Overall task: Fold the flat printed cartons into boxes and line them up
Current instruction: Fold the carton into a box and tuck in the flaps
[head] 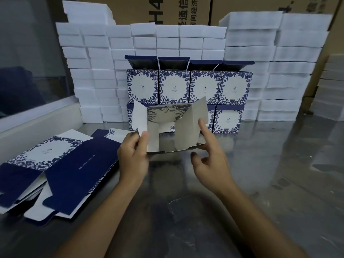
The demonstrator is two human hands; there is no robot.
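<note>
Left fingers [143,138] pinch half-folded carton [167,127]; right fingers [203,125] loose | flat cartons [55,164] left | stacked boxes [189,86] behind

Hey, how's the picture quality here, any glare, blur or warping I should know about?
Head view: the steel table shows bright streaky glare on the right; the white foam blocks at the back look soft and blurred; the wide lens bows the edges; the hands and the half-folded carton are fairly sharp.
</note>
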